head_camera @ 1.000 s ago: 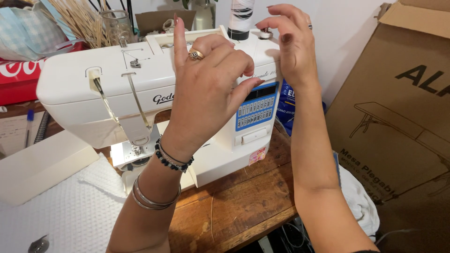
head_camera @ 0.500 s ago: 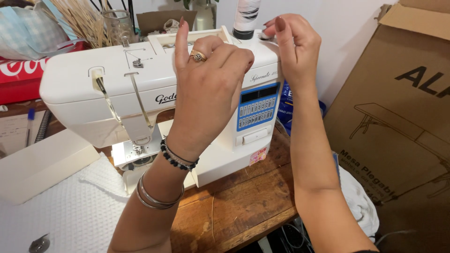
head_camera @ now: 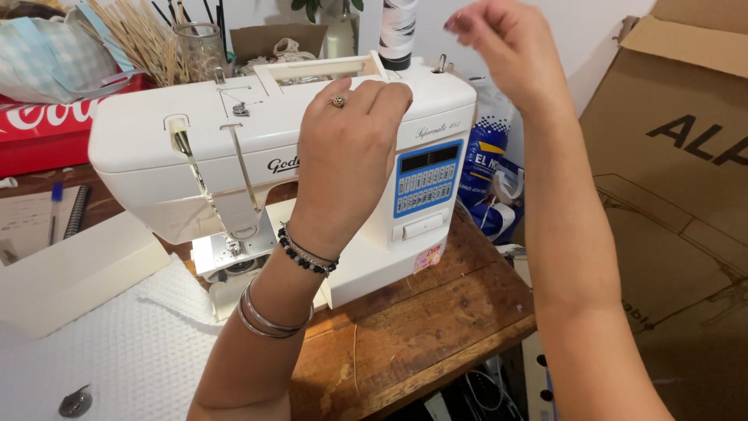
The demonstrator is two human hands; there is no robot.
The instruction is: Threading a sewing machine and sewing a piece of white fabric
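The left hand [head_camera: 347, 156] rests on the top of a white sewing machine [head_camera: 156, 148], its fingers [head_camera: 382, 93] curled down over the upper edge, just in front of the machine's raised carry handle [head_camera: 319, 68]. Whether those fingers pinch anything is hidden by the back of the hand. A ring sits on one finger, and a dark beaded bracelet [head_camera: 305, 257] and metal bangles [head_camera: 269, 320] circle the wrist and forearm.

The right hand [head_camera: 506, 47] is lifted above and behind the machine's right end, fingers [head_camera: 461, 22] drawn together in a loose pinch; any thread between them is too fine to make out. Just left of these fingertips stands a thread spool [head_camera: 398, 31], white streaked with black, upright on the machine's top. Below the left fingers, on the machine's front, is a blue button panel [head_camera: 425, 181].

The machine stands on a worn wooden bench [head_camera: 421, 327]. A white textured cloth [head_camera: 117, 359] lies near the left forearm, and a large cardboard box [head_camera: 670, 195] stands beyond the right arm.
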